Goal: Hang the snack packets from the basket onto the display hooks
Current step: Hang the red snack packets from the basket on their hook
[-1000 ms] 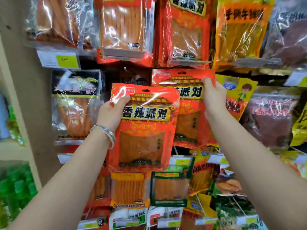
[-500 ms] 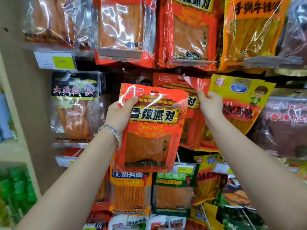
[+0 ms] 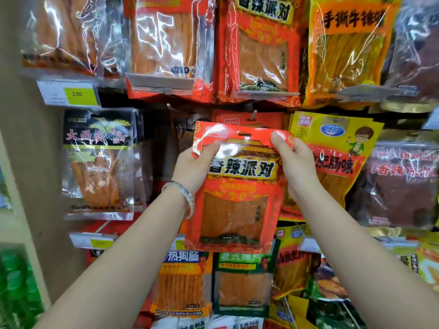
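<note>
Two hands, left (image 3: 194, 167) and right (image 3: 297, 168), pinch one red snack packet (image 3: 237, 210).

Free: dark slot (image 3: 159, 143) between black packet (image 3: 99, 162) and red packet (image 3: 237, 198), under left hook tip (image 3: 169, 106) | Above: upper-row packets (image 3: 259, 55) hang low, just over hooks | Right: yellow packet (image 3: 332, 143) crowds right hand (image 3: 297, 167) | Behind: hung red packets (image 3: 268, 119) fill centre hook (image 3: 254, 113) | Below: lower-row packets (image 3: 242, 281) packed edge to edge.
</note>
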`<act>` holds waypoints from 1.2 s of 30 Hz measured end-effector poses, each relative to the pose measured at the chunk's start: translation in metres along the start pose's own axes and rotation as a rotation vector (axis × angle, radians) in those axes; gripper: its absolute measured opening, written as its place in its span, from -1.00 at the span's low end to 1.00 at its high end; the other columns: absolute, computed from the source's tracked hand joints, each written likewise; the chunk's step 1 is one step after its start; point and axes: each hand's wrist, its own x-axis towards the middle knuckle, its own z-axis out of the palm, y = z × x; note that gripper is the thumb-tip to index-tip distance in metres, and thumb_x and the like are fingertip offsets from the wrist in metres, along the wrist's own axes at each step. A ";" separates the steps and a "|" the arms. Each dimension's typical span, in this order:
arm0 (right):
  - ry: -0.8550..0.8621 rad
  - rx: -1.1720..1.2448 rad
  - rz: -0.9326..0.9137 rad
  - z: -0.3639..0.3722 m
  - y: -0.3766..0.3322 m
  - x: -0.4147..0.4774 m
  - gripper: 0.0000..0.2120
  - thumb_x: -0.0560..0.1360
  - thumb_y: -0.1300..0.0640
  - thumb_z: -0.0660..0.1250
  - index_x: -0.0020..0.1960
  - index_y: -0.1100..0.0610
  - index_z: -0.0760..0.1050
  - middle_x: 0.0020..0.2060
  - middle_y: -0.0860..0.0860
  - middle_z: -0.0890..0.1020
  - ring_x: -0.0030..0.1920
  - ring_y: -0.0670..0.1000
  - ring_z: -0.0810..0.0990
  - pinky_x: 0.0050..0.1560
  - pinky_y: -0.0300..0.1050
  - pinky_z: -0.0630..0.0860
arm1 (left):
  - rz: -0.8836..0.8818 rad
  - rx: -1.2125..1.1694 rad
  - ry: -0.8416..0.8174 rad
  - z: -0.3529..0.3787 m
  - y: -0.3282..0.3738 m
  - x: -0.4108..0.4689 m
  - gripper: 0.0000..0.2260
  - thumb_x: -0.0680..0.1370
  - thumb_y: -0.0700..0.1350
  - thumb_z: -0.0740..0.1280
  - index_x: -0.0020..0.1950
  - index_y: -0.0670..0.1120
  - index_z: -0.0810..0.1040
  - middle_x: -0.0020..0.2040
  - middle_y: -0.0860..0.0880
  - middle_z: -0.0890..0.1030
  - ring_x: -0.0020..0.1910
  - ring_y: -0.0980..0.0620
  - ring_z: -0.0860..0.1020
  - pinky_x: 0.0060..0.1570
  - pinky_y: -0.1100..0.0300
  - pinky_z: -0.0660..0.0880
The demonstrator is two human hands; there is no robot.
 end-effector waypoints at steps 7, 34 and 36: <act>0.115 -0.150 -0.196 -0.009 -0.014 0.012 -0.77 0.50 -0.08 0.34 -0.10 0.09 0.56 -0.17 -0.01 0.67 -0.10 -0.01 0.62 0.01 0.08 0.53 | 0.444 0.149 0.242 0.003 0.021 0.008 -0.77 0.47 -0.20 0.38 -0.01 0.08 0.42 -0.02 0.04 0.52 -0.11 0.22 0.51 -0.08 0.37 0.47; 0.362 -0.814 -0.691 -0.014 0.051 0.003 -0.51 0.40 0.18 0.44 0.29 0.25 0.42 0.19 0.24 0.47 0.23 0.13 0.36 0.26 -0.01 0.27 | 0.623 0.777 -0.192 0.002 -0.050 0.023 -0.59 0.47 -0.09 0.26 0.32 0.01 0.45 0.36 -0.02 0.39 0.38 -0.03 0.33 0.34 -0.12 0.30; 0.206 -0.981 -0.779 -0.013 0.069 -0.009 -0.53 0.39 0.19 0.46 0.27 0.24 0.47 0.22 0.22 0.50 0.28 0.18 0.40 0.27 0.06 0.33 | 0.635 0.898 -0.210 -0.001 -0.067 0.023 -0.55 0.47 -0.09 0.29 0.37 0.02 0.42 0.45 -0.06 0.30 0.44 -0.10 0.24 0.37 -0.16 0.24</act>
